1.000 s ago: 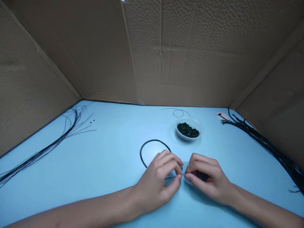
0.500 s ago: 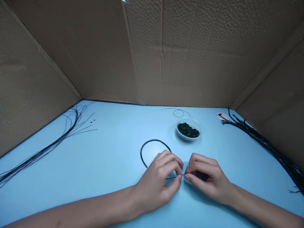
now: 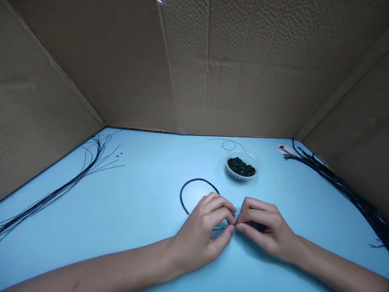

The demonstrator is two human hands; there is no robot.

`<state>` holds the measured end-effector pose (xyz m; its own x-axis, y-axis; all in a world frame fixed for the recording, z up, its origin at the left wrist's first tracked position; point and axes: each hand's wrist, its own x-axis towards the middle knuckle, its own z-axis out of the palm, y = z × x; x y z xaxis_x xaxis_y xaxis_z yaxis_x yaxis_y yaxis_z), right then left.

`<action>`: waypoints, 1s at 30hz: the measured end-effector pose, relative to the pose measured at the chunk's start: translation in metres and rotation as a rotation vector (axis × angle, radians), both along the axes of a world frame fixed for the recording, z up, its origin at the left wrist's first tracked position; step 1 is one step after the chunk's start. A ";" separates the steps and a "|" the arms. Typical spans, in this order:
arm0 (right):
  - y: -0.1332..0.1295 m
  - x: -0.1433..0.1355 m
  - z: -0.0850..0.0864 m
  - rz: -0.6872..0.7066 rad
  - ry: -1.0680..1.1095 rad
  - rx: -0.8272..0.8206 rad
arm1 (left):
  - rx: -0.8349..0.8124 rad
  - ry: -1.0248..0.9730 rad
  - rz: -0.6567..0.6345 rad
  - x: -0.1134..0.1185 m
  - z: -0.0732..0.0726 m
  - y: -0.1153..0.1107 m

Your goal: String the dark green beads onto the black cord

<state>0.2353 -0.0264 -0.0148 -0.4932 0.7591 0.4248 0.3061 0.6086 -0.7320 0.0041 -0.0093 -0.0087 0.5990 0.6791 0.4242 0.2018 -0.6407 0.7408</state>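
As my left hand [image 3: 202, 233] and right hand [image 3: 272, 227] pinch the thin black cord [image 3: 219, 229], the dark beaded strand [image 3: 181, 196] curves beyond my left; I judge it light, limp and slippery, best gripped where bare.

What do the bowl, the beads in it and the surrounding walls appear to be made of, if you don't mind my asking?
Bowl: probably thin, smooth plastic, as it is see-through with a pale rim.
Beads: glass or glossy plastic; they glint, but the look cannot settle which.
Walls: matt brown cardboard, judging by the creases and dimpled surface.
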 end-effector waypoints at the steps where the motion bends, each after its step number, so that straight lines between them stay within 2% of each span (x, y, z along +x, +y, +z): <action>1: 0.000 0.000 0.000 0.004 0.000 0.003 | 0.005 -0.001 -0.004 0.000 0.000 0.000; 10: -0.004 -0.003 0.005 -0.016 -0.012 0.057 | 0.028 -0.009 -0.006 0.000 0.000 0.000; 13: 0.007 0.006 0.022 -0.119 -0.016 0.117 | 0.035 -0.022 0.006 0.000 -0.002 0.000; 15: 0.026 0.017 0.040 -0.257 -0.051 0.213 | 0.040 -0.031 0.004 0.000 -0.003 0.000; 17: 0.051 0.027 0.057 -0.366 -0.228 0.276 | 0.043 -0.037 0.001 -0.001 -0.003 0.000; 18: 0.064 0.030 0.063 -0.402 -0.393 0.274 | 0.043 -0.038 0.002 -0.001 -0.003 -0.001; 20: 0.089 0.035 0.071 -0.464 -0.757 0.207 | 0.041 -0.034 0.007 -0.002 -0.003 -0.001; 21: 0.100 0.035 0.073 -0.458 -0.825 0.180 | 0.041 -0.032 0.008 -0.002 -0.003 -0.001; 25: 0.126 0.027 0.068 -0.411 -0.950 0.138 | 0.050 -0.038 0.006 -0.002 -0.002 -0.001; 30: 0.136 0.022 0.070 -0.371 -1.003 0.123 | 0.057 -0.050 0.008 -0.003 -0.004 -0.001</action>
<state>0.2573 0.1093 0.0550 -0.4068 0.9127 0.0383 0.9135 0.4065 0.0160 0.0015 -0.0107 -0.0129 0.5712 0.6576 0.4912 0.1708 -0.6806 0.7125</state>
